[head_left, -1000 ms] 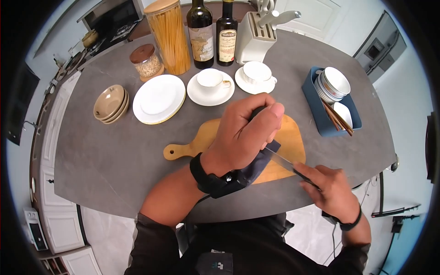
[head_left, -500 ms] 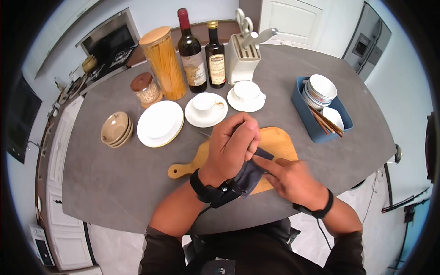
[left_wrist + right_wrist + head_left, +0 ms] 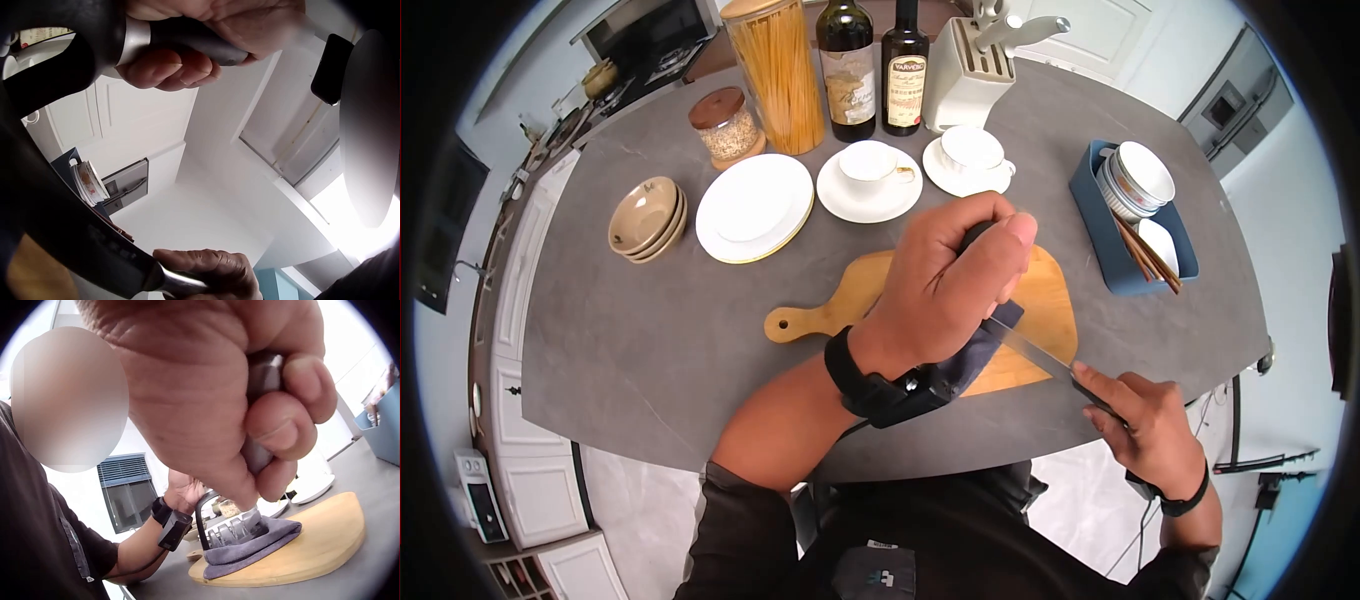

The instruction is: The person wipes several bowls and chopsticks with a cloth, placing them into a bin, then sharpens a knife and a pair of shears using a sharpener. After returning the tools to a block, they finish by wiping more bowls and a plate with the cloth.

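My left hand (image 3: 955, 285) grips the black handle of a knife sharpener (image 3: 228, 534), whose slotted base shows in the right wrist view. The sharpener stands on a folded dark grey cloth (image 3: 259, 548), which lies on a wooden cutting board (image 3: 1045, 290). In the right hand (image 3: 1148, 425) is a kitchen knife (image 3: 1040, 355), held by its dark handle with the index finger stretched along it. Its blade points left toward the sharpener, and the tip end is hidden behind the left hand. Seen from the left wrist, the blade (image 3: 94, 244) crosses below the sharpener's handle (image 3: 187, 40).
Along the back stand a pasta jar (image 3: 778, 80), two dark bottles (image 3: 847, 80) and a knife block (image 3: 970, 75). White plates (image 3: 755, 208), two cups on saucers (image 3: 870, 165) and brown bowls (image 3: 645, 215) sit nearer. A blue bin (image 3: 1105, 235) with bowls and chopsticks is at right.
Half a second ago the right hand was close beside the left; now it is back out to the right and toward me, with more blade showing. The left hand keeps its grip.
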A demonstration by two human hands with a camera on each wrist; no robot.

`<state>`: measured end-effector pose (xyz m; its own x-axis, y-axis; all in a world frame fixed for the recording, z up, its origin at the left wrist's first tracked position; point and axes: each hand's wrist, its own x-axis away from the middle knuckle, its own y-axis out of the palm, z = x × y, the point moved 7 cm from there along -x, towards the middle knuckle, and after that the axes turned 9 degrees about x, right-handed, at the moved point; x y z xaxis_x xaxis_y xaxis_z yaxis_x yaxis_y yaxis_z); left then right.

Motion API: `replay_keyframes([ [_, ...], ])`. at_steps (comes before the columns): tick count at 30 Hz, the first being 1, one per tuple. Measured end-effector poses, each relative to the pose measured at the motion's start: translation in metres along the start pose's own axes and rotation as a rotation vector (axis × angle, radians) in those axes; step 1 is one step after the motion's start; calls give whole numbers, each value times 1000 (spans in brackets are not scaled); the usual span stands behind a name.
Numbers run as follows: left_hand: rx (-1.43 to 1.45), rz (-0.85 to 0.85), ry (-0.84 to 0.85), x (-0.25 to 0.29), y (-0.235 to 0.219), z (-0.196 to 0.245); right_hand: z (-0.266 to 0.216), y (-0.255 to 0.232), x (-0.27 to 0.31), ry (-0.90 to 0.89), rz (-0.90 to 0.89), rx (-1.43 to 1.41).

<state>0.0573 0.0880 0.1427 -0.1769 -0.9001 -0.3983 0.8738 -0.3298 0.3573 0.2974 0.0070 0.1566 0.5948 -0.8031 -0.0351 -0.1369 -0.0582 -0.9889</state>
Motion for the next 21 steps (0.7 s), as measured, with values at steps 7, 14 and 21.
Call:
replay_keyframes([
  [7, 30, 21, -48, 1, 0, -5, -20, 33, -55, -87, 103, -71],
  [14, 126, 15, -5, 1, 6, -7, -28, 65, -93, -161, 230, -195],
  [21, 118, 50, 6, 2, 2, -6, -11, 40, -41, -92, 138, -142],
])
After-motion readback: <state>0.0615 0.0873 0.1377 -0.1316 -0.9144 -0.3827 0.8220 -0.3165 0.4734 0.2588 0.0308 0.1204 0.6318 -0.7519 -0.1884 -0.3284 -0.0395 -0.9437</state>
